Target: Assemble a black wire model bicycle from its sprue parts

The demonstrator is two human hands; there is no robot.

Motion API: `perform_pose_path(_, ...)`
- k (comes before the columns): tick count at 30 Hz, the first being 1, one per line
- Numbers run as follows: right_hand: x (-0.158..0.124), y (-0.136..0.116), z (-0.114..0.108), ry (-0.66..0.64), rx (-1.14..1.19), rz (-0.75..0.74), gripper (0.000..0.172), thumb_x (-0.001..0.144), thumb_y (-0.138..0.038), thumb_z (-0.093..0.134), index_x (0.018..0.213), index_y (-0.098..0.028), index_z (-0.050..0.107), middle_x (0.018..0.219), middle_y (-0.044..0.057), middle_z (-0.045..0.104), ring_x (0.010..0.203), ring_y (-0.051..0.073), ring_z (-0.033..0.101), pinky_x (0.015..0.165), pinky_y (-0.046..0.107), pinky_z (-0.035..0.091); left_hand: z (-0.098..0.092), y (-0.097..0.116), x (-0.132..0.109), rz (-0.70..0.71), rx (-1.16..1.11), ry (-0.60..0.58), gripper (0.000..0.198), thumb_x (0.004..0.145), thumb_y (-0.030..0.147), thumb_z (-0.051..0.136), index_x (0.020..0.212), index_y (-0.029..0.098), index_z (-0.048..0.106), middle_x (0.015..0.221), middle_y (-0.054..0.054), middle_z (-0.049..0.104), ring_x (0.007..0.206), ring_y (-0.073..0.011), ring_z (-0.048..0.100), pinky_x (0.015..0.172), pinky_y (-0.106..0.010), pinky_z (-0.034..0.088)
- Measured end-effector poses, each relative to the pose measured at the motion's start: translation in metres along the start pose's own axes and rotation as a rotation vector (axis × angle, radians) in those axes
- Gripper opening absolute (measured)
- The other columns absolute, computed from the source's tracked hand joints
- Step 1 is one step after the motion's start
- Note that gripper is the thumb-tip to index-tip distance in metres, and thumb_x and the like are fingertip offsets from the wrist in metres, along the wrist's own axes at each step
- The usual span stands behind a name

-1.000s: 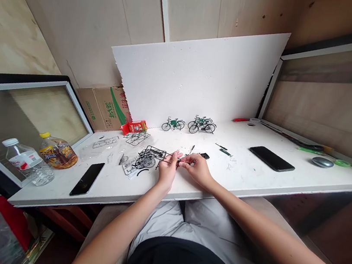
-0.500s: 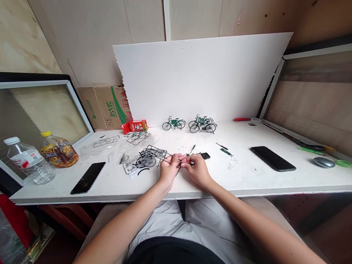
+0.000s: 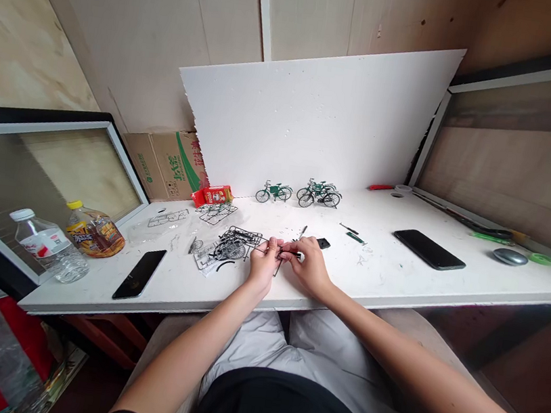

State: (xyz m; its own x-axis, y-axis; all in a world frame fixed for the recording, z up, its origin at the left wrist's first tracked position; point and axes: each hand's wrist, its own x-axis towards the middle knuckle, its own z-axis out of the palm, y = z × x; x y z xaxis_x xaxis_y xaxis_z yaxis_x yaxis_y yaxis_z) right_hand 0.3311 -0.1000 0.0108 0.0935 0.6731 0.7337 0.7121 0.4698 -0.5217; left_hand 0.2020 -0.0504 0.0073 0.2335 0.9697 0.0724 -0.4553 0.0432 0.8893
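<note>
Near the front edge of the white table [image 3: 222, 293], my left hand [image 3: 263, 261] pinches a thin black plastic part frame [image 3: 276, 266]. Fingers closed, my right hand [image 3: 307, 262] meets it at the same frame; a small dark piece shows at its fingertips. Left of my hands lies a pile of black bicycle parts with spoked wheels [image 3: 233, 247], and a curved black strip [image 3: 225, 264] is in front of it. Behind stand a green model bicycle [image 3: 274, 193] and more model bicycles [image 3: 319, 194] close together. A small black box [image 3: 323, 243] is partly behind my right hand.
Phones lie at left [image 3: 140, 274] and right [image 3: 429, 249]. Two bottles [image 3: 95, 232] [image 3: 52, 247] lean at the left edge. A red packet [image 3: 212, 195], green-handled tool [image 3: 354, 237], grey mouse [image 3: 510, 256] and white board [image 3: 308, 122] are farther back.
The view has shifted slightly. My right fingers have moved a little at the black frame, and a small dark piece now shows beside them.
</note>
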Motion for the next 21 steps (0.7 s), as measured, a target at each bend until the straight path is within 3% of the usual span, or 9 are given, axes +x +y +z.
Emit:
perform_pose_path(4, -0.001, -0.001, -0.003, -0.045, -0.22, -0.15, 0.014, 0.099, -0.02, 0.066, 0.106, -0.025, 0.077, 0.091, 0.009, 0.072, 0.093, 0.028, 0.053, 0.082, 0.041, 0.041, -0.001, 0.004, 0.001, -0.01, -0.007, 0.032, 0.043, 0.092, 0.055, 0.075, 0.101, 0.013, 0.072, 0.102, -0.016, 0.08, 0.091, -0.0216, 0.077, 0.081, -0.032, 0.06)
perform_pose_path(9, 0.005, 0.005, -0.016, -0.171, -0.495, -0.311, 0.026, 0.102, -0.013, 0.056, 0.112, -0.026, 0.077, 0.101, 0.011, 0.072, 0.102, 0.03, 0.052, 0.082, 0.043, 0.034, 0.001, 0.004, -0.001, -0.023, -0.032, -0.017, 0.038, 0.09, 0.043, 0.08, 0.109, 0.012, 0.071, 0.112, -0.019, 0.079, 0.098, -0.0237, 0.077, 0.09, -0.038, 0.061)
perform_pose_path(15, 0.013, 0.014, -0.028, -0.203, -0.579, -0.324, 0.033, 0.09, 0.001, 0.056, 0.104, -0.023, 0.074, 0.098, 0.011, 0.07, 0.102, 0.031, 0.051, 0.082, 0.043, 0.032, 0.003, -0.003, -0.004, -0.022, 0.011, -0.126, 0.051, 0.077, 0.018, 0.09, 0.123, 0.013, 0.07, 0.13, -0.019, 0.074, 0.108, -0.0254, 0.075, 0.101, -0.045, 0.059)
perform_pose_path(21, 0.014, 0.023, -0.03, -0.181, -0.538, -0.323, 0.031, 0.08, 0.005, 0.058, 0.089, -0.022, 0.071, 0.09, 0.009, 0.071, 0.101, 0.03, 0.053, 0.081, 0.042, 0.031, 0.004, -0.005, -0.005, -0.044, 0.085, -0.236, 0.044, 0.08, 0.018, 0.086, 0.121, 0.01, 0.073, 0.115, -0.019, 0.079, 0.101, -0.0259, 0.077, 0.103, -0.048, 0.058)
